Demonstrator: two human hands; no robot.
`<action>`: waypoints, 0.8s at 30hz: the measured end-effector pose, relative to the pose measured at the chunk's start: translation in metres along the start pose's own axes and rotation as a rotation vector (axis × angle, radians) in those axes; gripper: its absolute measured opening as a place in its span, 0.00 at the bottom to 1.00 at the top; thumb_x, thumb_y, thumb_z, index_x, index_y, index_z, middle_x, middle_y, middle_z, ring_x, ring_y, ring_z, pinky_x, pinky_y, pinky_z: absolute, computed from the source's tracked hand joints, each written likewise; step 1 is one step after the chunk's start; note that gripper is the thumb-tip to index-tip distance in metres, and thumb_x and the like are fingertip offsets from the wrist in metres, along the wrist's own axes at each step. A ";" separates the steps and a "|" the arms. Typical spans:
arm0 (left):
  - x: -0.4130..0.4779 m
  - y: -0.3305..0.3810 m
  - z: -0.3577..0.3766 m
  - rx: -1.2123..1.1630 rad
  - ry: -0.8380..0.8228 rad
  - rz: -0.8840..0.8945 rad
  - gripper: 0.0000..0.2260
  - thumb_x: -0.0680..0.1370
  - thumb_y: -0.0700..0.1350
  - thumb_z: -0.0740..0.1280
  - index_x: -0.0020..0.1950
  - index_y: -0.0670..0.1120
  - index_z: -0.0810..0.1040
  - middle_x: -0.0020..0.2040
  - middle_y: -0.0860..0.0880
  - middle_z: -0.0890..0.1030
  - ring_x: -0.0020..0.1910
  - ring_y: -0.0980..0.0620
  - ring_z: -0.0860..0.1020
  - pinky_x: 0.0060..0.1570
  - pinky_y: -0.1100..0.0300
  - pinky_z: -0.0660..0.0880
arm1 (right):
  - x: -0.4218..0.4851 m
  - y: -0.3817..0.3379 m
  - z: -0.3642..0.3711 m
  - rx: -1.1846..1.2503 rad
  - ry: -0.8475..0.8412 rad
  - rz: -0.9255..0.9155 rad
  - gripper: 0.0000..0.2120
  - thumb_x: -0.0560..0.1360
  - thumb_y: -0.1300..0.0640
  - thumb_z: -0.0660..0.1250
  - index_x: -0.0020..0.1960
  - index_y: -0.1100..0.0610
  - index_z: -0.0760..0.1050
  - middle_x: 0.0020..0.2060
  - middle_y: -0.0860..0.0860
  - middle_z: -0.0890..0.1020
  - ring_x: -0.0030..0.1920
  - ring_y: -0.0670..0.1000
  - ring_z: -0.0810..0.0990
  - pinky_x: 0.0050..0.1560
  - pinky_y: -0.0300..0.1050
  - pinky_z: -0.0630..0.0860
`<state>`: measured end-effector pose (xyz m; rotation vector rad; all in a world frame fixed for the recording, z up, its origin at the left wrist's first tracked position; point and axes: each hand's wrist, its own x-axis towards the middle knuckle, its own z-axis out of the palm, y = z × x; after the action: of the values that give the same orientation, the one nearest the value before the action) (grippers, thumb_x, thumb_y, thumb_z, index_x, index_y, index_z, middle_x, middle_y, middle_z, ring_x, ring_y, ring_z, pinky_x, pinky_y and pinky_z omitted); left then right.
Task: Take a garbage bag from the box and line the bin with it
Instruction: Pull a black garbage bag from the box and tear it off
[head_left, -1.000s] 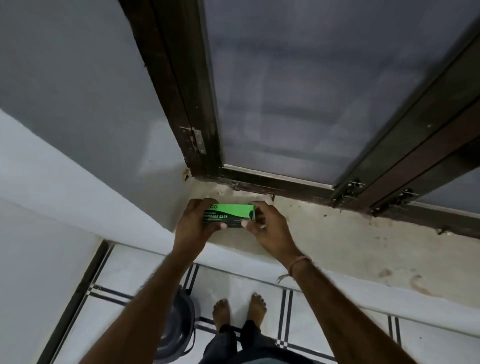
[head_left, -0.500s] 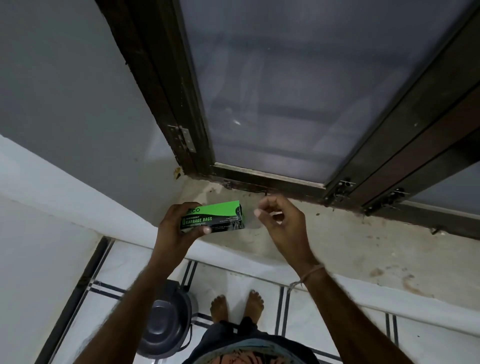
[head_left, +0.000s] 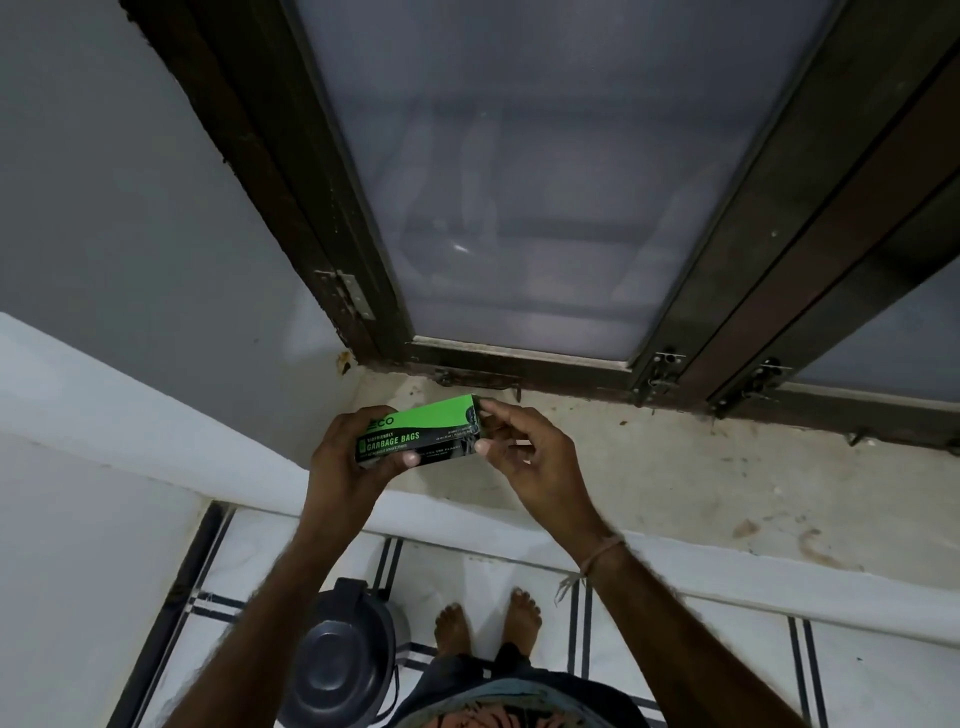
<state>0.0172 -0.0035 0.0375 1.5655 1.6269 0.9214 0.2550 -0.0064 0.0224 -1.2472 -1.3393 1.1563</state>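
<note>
A green and black box (head_left: 431, 431) marked GARBAGE BAGS is held above the window sill. My left hand (head_left: 345, 457) grips its left end, thumb across the front. My right hand (head_left: 524, 457) has its fingertips on the box's right end. No bag is out of the box. On the floor below stands a dark grey bin (head_left: 340, 670) with its lid on, partly hidden behind my left forearm.
A stained concrete sill (head_left: 675, 478) runs under a dark wooden window frame (head_left: 519, 371) with frosted panes. A white ledge (head_left: 156, 415) slants at left. White tiled floor (head_left: 883, 670) with dark lines lies below; my bare feet (head_left: 488, 621) stand right of the bin.
The box has been lifted off the sill and tilted. My right hand let go of its end half a second ago and now touches that end again.
</note>
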 end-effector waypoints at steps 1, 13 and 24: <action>0.000 0.000 -0.001 -0.001 -0.010 0.007 0.23 0.71 0.44 0.79 0.63 0.55 0.78 0.58 0.48 0.79 0.54 0.69 0.78 0.51 0.75 0.74 | 0.000 0.001 -0.001 -0.002 -0.015 -0.003 0.22 0.77 0.60 0.74 0.71 0.57 0.78 0.60 0.53 0.83 0.57 0.48 0.83 0.56 0.37 0.80; 0.012 0.009 -0.008 0.051 -0.037 0.073 0.22 0.70 0.49 0.79 0.63 0.54 0.78 0.60 0.46 0.78 0.55 0.65 0.78 0.51 0.76 0.74 | -0.002 -0.009 -0.011 0.197 0.002 0.077 0.08 0.80 0.56 0.70 0.51 0.62 0.82 0.49 0.57 0.85 0.52 0.50 0.83 0.57 0.50 0.80; 0.032 0.083 -0.023 0.574 -0.088 0.422 0.25 0.70 0.46 0.81 0.66 0.51 0.79 0.65 0.46 0.76 0.60 0.45 0.78 0.53 0.51 0.82 | 0.011 -0.013 0.009 0.776 -0.008 0.516 0.30 0.77 0.44 0.65 0.72 0.61 0.74 0.66 0.63 0.81 0.60 0.59 0.82 0.66 0.55 0.77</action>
<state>0.0386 0.0299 0.1205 2.3721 1.6098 0.5922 0.2443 0.0036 0.0346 -1.0033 -0.4536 1.8088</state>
